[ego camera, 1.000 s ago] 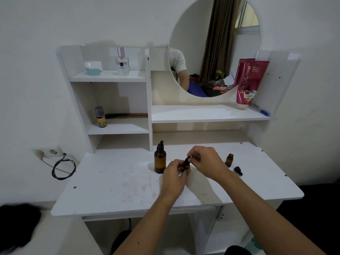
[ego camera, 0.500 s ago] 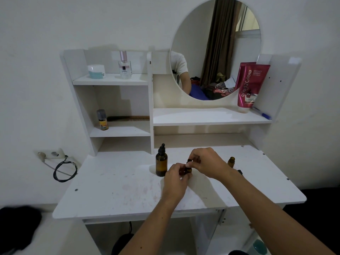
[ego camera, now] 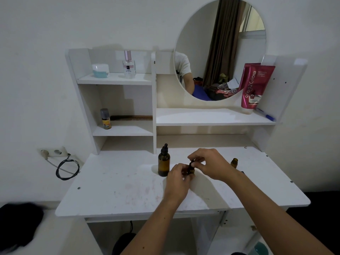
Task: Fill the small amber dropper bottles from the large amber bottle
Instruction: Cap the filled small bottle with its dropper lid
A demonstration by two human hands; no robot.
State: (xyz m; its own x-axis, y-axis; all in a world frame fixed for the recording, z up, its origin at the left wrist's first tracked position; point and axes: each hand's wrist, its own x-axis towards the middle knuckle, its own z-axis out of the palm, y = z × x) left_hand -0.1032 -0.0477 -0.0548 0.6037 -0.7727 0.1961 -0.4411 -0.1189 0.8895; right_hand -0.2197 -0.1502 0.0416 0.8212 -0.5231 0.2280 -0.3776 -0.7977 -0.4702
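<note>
A white worktop [ego camera: 114,190] with shelves [ego camera: 117,79] is set against a white wall [ego camera: 36,70]. A round mirror [ego camera: 220,43] is mounted above.

round mirror [ego camera: 220,48], pink tube [ego camera: 254,87], perfume bottle [ego camera: 129,66], white jar [ego camera: 100,70], blue pen [ego camera: 265,115]

Home bedroom: white vanity [ego camera: 128,190], round mirror [ego camera: 220,43] (clothes reflected), cosmetics.
</note>
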